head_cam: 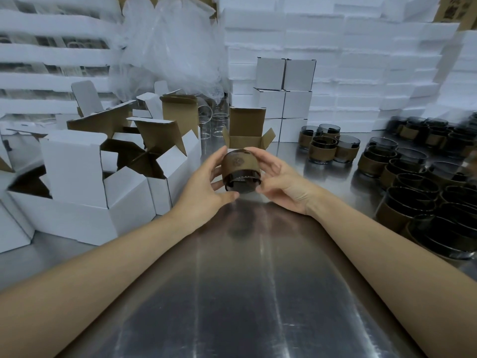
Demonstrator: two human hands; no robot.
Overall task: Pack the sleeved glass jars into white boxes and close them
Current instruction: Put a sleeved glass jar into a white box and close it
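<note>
- Slippage is the main risk: the sleeved glass jar is held in the air, tilted with one end toward the camera. The left hand and right hand are both curled round its sides. If the brown sleeve slides on the glass, the jar could drop onto the metal tabletop and chip.
- Snagging could follow: the open box stands just behind the jar with its lid up and its side flaps splayed. Neither hand steadies it, so a jar rim catching a flap would probably shove the light box away.
- That box shows a brown inside; its floor is hidden, so I cannot tell whether it is empty.
- The open boxes on the left look empty where their insides show.
- The closed boxes stacked behind hide their contents.
- The waiting sleeved jars crowd together on the right, near the right forearm; a wide swing could knock them.
</note>
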